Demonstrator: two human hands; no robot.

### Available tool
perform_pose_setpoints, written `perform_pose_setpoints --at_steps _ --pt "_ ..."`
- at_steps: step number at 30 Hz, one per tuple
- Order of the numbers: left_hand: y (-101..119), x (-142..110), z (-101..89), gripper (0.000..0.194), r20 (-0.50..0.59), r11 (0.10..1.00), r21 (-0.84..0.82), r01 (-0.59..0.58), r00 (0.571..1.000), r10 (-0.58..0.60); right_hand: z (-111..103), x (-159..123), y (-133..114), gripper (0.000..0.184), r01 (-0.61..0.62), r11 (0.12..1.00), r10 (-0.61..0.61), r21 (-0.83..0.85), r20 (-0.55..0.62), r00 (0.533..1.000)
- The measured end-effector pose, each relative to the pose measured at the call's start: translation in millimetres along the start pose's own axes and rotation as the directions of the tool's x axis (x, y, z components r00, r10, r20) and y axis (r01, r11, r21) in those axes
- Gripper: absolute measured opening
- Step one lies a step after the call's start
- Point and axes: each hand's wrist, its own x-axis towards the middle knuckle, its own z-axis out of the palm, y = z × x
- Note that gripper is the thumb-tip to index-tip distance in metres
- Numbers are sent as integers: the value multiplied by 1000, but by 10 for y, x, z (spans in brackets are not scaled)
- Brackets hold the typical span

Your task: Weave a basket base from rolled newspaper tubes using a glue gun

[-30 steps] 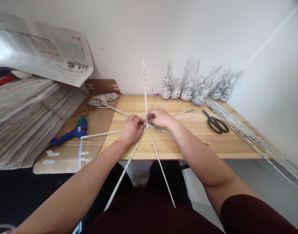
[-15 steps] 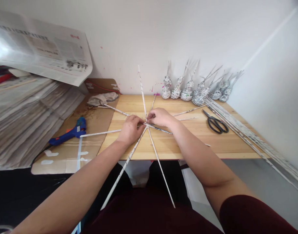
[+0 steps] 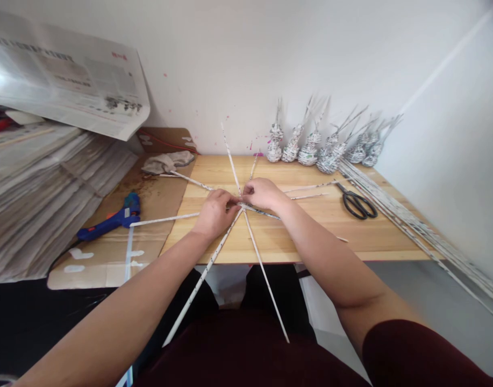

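Note:
Several rolled newspaper sticks [image 3: 204, 274] cross at one point and fan out like spokes over the wooden tabletop [image 3: 214, 250]. Two of them reach past the front edge toward my lap. At the left of the crossing, my left hand [image 3: 218, 212] is closed, thumb and fingertips pinching the sticks. My right hand [image 3: 264, 193] is closed too, its fingertips pinched on the sticks just right of the centre. Both hands nearly touch, and the fingers partly cover the crossing. One spoke [image 3: 231, 161] points away toward the wall.
Black scissors [image 3: 357, 204] and a bundle of paper sticks [image 3: 407, 217] lie right. Woven paper gourd shapes [image 3: 308, 150] line the back. At left are a blue glue gun [image 3: 113, 220], cardboard [image 3: 105, 263], a cloth [image 3: 168, 162] and stacked newspapers [image 3: 48, 199].
The spoke pointing to the wall has tipped lower and leftward. Both hands stay pinched at the crossing, almost unmoved, and the view has shifted slightly.

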Motion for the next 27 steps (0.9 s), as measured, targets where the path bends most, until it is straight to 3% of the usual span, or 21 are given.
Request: perform_pose_setpoints --at_steps 21,27 --pt "30 -11 -19 9 26 996 22 -90 996 89 4 -38 -80 25 -79 993 79 -92 -3 997" --pt "55 -21 -43 7 23 997 38 -74 997 73 -10 -22 -8 22 -30 999 30 -40 10 999"
